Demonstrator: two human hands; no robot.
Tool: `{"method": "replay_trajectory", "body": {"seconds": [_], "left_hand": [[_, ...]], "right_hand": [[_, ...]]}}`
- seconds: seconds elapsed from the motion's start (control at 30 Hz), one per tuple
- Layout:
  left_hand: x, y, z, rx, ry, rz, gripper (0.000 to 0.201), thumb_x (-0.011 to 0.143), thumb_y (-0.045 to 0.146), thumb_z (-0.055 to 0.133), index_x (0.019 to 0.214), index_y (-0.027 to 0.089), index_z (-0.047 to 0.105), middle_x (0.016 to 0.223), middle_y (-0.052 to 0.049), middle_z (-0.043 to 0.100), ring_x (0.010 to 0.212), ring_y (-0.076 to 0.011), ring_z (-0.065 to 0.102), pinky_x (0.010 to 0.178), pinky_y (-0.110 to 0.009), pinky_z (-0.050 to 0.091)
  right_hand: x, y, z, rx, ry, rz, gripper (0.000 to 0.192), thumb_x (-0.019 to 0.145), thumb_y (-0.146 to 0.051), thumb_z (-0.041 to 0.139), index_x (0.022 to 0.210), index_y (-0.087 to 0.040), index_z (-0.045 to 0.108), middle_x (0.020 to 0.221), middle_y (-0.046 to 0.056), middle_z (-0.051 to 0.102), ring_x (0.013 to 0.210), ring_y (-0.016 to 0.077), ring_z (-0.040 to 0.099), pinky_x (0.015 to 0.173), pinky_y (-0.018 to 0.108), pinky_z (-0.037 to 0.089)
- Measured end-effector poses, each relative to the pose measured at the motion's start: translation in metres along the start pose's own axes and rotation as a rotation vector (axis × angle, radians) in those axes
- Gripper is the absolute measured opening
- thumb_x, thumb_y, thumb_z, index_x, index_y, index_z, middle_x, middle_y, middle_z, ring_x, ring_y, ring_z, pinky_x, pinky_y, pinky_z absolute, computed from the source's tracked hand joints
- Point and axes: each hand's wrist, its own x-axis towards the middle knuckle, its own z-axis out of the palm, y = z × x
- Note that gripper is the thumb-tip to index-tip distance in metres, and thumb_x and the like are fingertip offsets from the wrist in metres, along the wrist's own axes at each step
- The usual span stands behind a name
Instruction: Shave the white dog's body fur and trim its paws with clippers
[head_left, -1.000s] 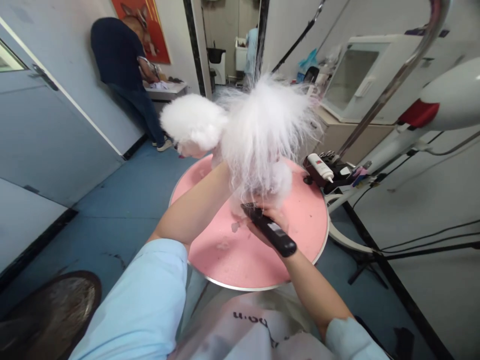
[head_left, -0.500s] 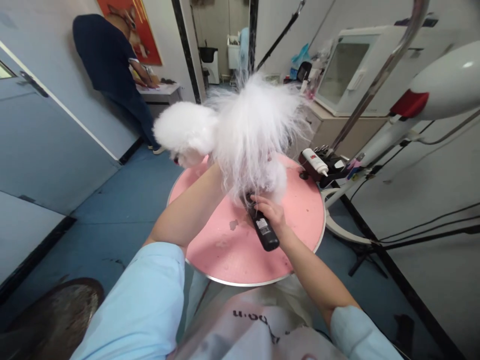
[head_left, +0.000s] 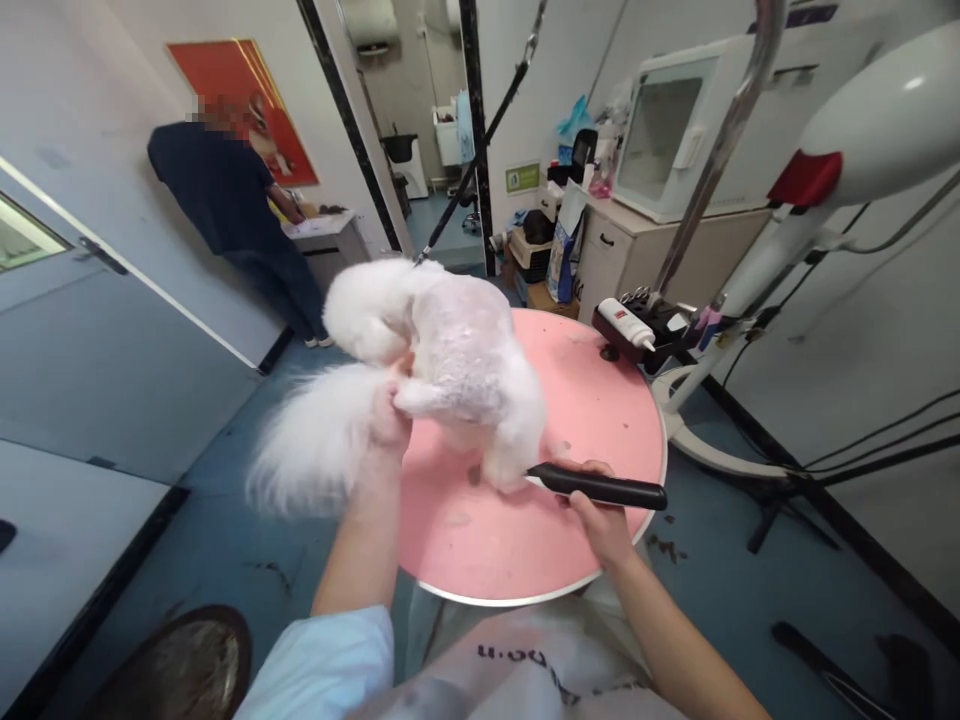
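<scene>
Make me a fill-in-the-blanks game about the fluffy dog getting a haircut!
The white dog stands on a round ____ table.
The right hand holds a black ____ by the dog's leg.
The left hand holds up the dog's fluffy ____.
A person in a dark shirt stands by the ____ poster.

Missing words: pink, clipper, tail, red

White dog (head_left: 457,350) on a round pink worktop (head_left: 600,400), a black clipper (head_left: 600,488) beside it.
The floor (head_left: 225,480) is blue, the walls pale grey. A red-orange poster (head_left: 232,70) hangs behind a person in dark navy (head_left: 217,190). The dryer (head_left: 862,130) is white with a red band; the near sleeve (head_left: 330,665) is light blue.
</scene>
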Motion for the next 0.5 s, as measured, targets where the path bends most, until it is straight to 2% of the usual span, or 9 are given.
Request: {"method": "replay_trajectory", "body": {"seconds": [0.1, 0.17, 0.27, 0.37, 0.5], "left_hand": [[0.03, -0.015, 0.001, 0.043, -0.065, -0.052, 0.021, 0.078, 0.032, 0.058, 0.081, 0.013, 0.066, 0.082, -0.006, 0.069, 0.094, -0.0215, 0.062, 0.085, -0.029, 0.048], [0.051, -0.021, 0.006, 0.081, -0.139, -0.061, 0.024, 0.076, 0.033, 0.059, 0.088, 0.013, 0.066, 0.086, -0.006, 0.07, 0.101, -0.0232, 0.061, 0.089, -0.03, 0.047], [0.07, -0.022, 0.021, 0.104, -0.2, -0.103, 0.026, 0.083, 0.029, 0.052, 0.095, 0.01, 0.064, 0.084, -0.006, 0.071, 0.103, -0.0219, 0.061, 0.092, -0.028, 0.045], [0.07, -0.024, 0.036, 0.125, -0.252, -0.111, 0.026, 0.088, 0.026, 0.047, 0.099, 0.009, 0.063, 0.085, -0.004, 0.071, 0.104, -0.0192, 0.06, 0.093, -0.026, 0.044], [0.061, -0.038, 0.044, 0.155, -0.303, -0.217, 0.026, 0.079, 0.033, 0.058, 0.095, 0.013, 0.066, 0.085, -0.005, 0.071, 0.099, -0.0206, 0.063, 0.091, -0.028, 0.047]], "right_hand": [[-0.003, 0.004, -0.01, 0.123, 0.05, 0.119, 0.036, 0.075, -0.039, 0.073, 0.1, -0.025, 0.051, 0.108, 0.008, 0.071, 0.08, 0.0227, 0.071, 0.06, 0.035, 0.058], [-0.003, 0.004, -0.012, 0.162, 0.05, 0.151, 0.038, 0.073, -0.041, 0.074, 0.099, -0.025, 0.052, 0.108, 0.008, 0.072, 0.08, 0.0227, 0.071, 0.059, 0.035, 0.058], [-0.003, 0.001, -0.011, 0.201, 0.02, 0.165, 0.039, 0.073, -0.043, 0.074, 0.101, -0.026, 0.053, 0.111, 0.01, 0.071, 0.074, 0.0213, 0.07, 0.061, 0.038, 0.058], [-0.001, 0.0, -0.01, 0.221, 0.005, 0.135, 0.037, 0.075, -0.043, 0.073, 0.102, -0.027, 0.054, 0.115, 0.011, 0.069, 0.082, 0.0236, 0.071, 0.064, 0.039, 0.058], [0.008, 0.001, -0.011, 0.203, 0.034, 0.021, 0.04, 0.074, -0.046, 0.073, 0.102, -0.026, 0.053, 0.114, 0.011, 0.069, 0.096, 0.0267, 0.069, 0.064, 0.037, 0.059]]}}
